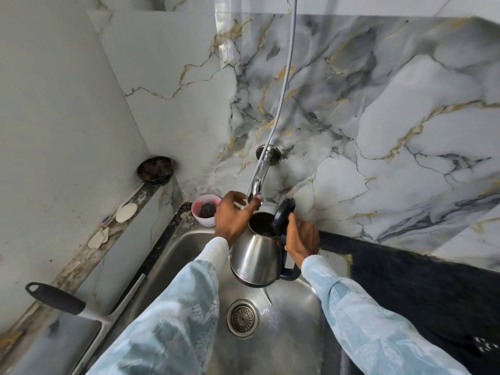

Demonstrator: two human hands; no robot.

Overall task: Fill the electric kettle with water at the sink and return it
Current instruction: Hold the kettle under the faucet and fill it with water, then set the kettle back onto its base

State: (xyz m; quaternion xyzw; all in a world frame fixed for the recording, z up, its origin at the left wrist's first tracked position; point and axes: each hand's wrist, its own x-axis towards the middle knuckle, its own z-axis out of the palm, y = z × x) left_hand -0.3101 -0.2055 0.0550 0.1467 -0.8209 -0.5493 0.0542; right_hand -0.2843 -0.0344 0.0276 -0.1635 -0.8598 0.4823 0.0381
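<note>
A steel electric kettle (257, 262) with a black handle hangs over the steel sink (292, 307), its black lid (282, 215) flipped up and its mouth open. My right hand (301, 239) grips the kettle's handle near the top. The chrome tap (261, 171) comes out of the marble wall and ends just above the kettle's mouth. My left hand (232, 216) is closed around the tap's end. I cannot tell whether water is running.
A pink-rimmed cup (205, 211) holding a dark scrubber sits at the sink's back left corner. On the left ledge lie a dark bowl (155, 170), soap pieces (125, 212) and a black-handled tool (56, 297). A dark countertop (405, 280) runs to the right. The drain (242, 318) lies below the kettle.
</note>
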